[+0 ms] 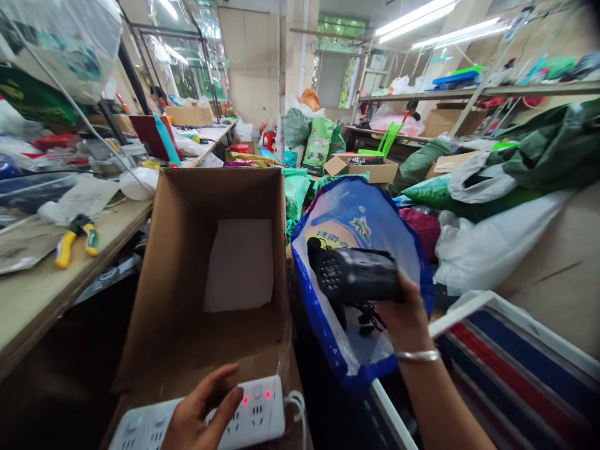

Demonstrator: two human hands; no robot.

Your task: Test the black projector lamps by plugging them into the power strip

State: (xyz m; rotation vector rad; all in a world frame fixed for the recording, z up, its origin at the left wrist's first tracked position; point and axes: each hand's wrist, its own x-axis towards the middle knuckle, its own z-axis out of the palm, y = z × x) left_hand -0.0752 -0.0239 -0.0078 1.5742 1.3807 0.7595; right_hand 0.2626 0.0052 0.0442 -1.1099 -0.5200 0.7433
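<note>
My right hand (407,319), with a silver bangle at the wrist, is closed around one end of a black hair dryer (356,275). The dryer's round end with small holes points left, and its outline is slightly blurred. Behind and below it gapes a blue-rimmed plastic sack (323,344), with black cords (370,319) showing inside. My left hand (201,412) hovers over a white power strip (260,415), thumb and fingers apart, with nothing between them. Two red lights glow on the strip. Beyond it stands an open cardboard box (178,281) with a white sheet (241,265) inside.
On the left workbench (112,244) lie yellow-handled pliers (77,240) among papers and bags. A striped red, white and blue chair (506,381) stands at the lower right. White and green sacks (497,244) are piled behind it. A smaller carton (375,172) sits farther back.
</note>
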